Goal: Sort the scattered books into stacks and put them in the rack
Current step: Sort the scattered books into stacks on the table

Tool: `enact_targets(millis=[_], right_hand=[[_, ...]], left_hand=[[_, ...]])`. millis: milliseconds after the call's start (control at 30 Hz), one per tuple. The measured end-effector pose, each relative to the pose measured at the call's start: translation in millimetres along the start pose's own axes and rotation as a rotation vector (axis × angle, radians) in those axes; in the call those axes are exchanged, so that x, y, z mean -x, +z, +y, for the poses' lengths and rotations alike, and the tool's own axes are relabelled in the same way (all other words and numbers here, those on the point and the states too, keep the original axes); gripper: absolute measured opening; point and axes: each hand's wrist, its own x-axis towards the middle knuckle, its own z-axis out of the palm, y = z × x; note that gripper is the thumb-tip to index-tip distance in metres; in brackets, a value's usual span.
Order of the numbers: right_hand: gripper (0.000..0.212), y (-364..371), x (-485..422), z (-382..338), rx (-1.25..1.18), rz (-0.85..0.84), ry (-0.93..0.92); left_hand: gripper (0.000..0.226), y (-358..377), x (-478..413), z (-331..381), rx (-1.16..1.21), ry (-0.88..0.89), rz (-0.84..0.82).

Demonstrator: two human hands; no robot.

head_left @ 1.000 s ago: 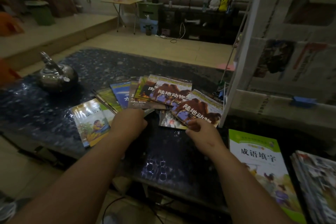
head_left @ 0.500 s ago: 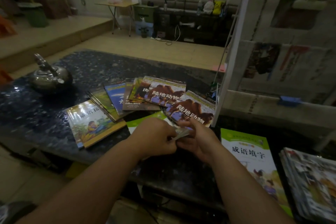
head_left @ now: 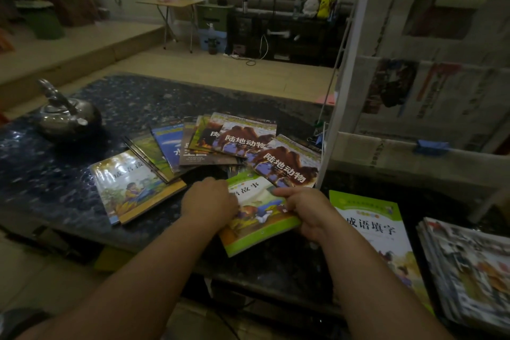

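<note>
Now both hands hold one green-bordered book

Both hands have hold of the green-bordered storybook (head_left: pixel 256 215) at the near middle of the dark glossy table (head_left: pixel 55 182). The left hand (head_left: pixel 208 201) lies knuckles up with its fingers curled over the book's left edge. The right hand (head_left: pixel 306 210) pinches the right edge, thumb on the cover and fingers curled beneath. The book sits askew, its near corner reaching past the table's near edge; whether it rests on the table or is lifted cannot be told.

Just beyond it, a camel-cover book (head_left: pixel 287 165) touches its far corner. A second camel-cover book (head_left: pixel 242 138) lies farther off, atop a fan of overlapping books that runs leftward through a blue book (head_left: pixel 168 143) to a yellow-spined picture book (head_left: pixel 132 185) at the near left.

Right of the hands, another green-bordered book (head_left: pixel 372 229) lies flat, and a stack of thin booklets (head_left: pixel 466 270) sits at the far right edge of the view. A white rack (head_left: pixel 347 69) stands on the right, newspapers (head_left: pixel 441 96) filling its tiers. A metal kettle (head_left: pixel 66 116) stands at the far left of the table.
</note>
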Motion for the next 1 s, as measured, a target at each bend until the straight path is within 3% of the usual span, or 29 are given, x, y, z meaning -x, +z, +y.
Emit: enact_targets(millis=[100, 233, 367, 500, 633, 833, 1000], right_hand=[[0.05, -6, 3, -3, -0.051, -0.005, -0.038], [0.049, -15, 10, -10, -0.145, 0.008, -0.082], [0.041, -30, 19, -17, -0.051, 0.038, -0.109], [0.038, -35, 32, -16, 0.099, -0.039, -0.077], [0.036, -31, 38, -13, 0.088, -0.053, -0.064], [0.019, -39, 40, -14, 0.078, -0.061, -0.083], [0.026, -45, 43, -15, 0.058, -0.13, -0.083]], left_hand=[[0.036, -4, -2, -4, 0.085, -0.166, -0.123], [0.034, -16, -4, 3, 0.179, -0.145, -0.23], [0.019, -32, -6, 5, 0.437, -0.264, -0.094], [0.02, -50, 0, 9, 0.66, -0.292, 0.163], [0.025, -52, 4, 15, 0.837, -0.298, 0.349], [0.024, -49, 7, 24, 1.078, -0.297, 0.377], [0.021, -56, 12, 35, 1.212, -0.234, 0.411]])
